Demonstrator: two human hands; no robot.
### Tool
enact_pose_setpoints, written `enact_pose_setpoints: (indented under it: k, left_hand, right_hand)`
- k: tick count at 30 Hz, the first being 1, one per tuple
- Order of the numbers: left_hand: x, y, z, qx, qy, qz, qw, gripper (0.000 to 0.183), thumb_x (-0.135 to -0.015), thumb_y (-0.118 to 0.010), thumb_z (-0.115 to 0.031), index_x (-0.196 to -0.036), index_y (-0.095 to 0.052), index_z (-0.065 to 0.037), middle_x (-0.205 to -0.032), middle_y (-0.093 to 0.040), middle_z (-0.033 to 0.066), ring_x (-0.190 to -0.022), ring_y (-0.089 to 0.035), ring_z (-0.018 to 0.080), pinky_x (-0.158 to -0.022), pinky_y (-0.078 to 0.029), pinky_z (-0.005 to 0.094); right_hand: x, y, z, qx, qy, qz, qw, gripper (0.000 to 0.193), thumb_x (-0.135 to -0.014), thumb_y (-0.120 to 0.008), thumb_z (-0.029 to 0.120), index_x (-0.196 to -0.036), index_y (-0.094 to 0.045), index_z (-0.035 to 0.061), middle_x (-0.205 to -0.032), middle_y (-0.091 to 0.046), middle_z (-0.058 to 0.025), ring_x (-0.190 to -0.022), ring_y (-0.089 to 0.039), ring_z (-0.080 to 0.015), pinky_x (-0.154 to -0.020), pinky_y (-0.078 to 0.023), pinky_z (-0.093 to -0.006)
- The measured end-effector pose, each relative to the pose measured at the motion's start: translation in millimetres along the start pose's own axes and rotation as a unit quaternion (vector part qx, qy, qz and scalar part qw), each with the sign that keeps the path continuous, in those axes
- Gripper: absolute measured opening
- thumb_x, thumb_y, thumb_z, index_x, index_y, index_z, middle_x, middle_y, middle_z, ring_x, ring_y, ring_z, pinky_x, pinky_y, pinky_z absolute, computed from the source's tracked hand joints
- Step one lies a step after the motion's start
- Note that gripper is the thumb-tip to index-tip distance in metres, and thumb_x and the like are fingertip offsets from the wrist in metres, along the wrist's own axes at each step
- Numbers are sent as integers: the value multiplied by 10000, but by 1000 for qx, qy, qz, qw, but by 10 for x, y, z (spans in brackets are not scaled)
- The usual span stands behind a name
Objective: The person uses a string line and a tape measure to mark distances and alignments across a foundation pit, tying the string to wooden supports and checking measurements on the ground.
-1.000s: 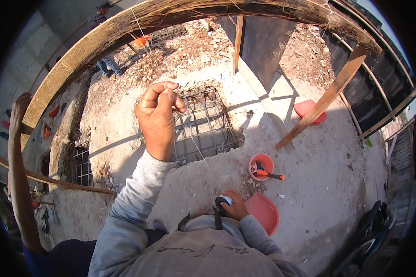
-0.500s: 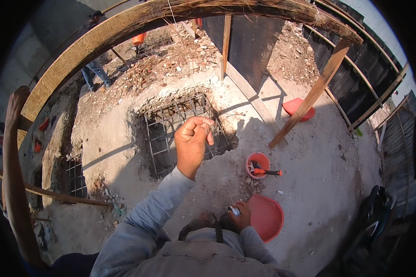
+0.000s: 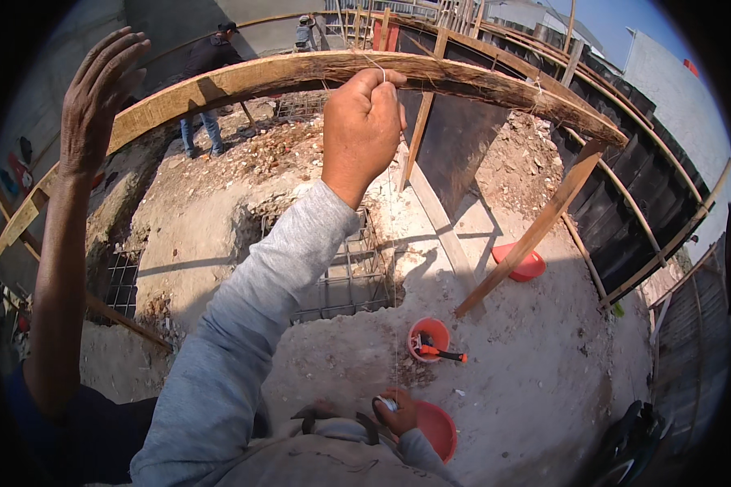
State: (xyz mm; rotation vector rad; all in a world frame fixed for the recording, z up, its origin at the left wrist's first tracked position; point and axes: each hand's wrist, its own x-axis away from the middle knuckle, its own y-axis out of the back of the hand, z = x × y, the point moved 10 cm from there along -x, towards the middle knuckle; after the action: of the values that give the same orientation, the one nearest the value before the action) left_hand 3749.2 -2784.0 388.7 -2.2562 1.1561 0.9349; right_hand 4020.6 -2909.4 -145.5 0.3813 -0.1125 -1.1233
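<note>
Fingers (image 3: 370, 80) of the left hand (image 3: 361, 134) pinch thin string (image 3: 384, 75) by the beam (image 3: 487, 88) while the right hand (image 3: 401, 415) clasps a spool (image 3: 388, 402).

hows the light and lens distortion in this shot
Head view: the long rough wooden beam bows into an arc, typical of fisheye; head view: sun brightens the reddish-brown stone rubble, while shade covers the grey concrete floor around the round red plastic bucket; head view: the bare left hand looks fairly sharp.

Dark script lettering (image 3: 356, 467) marks the wearer's grey shirt (image 3: 296, 471), below and left of the right hand (image 3: 397, 413), too foreshortened to be read.
</note>
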Motion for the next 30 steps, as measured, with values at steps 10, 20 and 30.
enact_pose_setpoints:
  k: [10,20,30]
  left_hand:
    - [6,-241,-543,-478,-480,356,643,248,-941,-560,-153,-1159,-667,-101,-1027,-672,84,-956,-656,247,-864,-562,360]
    - [382,269,200,-146,-132,35,980,132,-919,-582,-57,-997,-676,-9,-739,-615,74,-630,-584,162,-592,-501,301]
    - [3750,380,1994,-95,329,55,938,204,-940,-513,-8,-1107,-629,-3,-797,-603,31,-734,-571,83,-702,-485,242]
  right_hand:
    - [201,392,-240,42,37,10,998,297,-746,-800,211,-980,-717,47,-1088,-649,-195,-1042,-623,-353,-912,-490,-434]
    - [28,191,-383,43,-25,91,995,403,-756,-754,236,-1092,-630,50,-1099,-622,-174,-1022,-613,-379,-881,-496,-435]
    - [-113,-361,-718,18,-83,128,988,564,-719,-788,241,-1214,-576,71,-1230,-536,-182,-1162,-548,-368,-988,-459,-419]
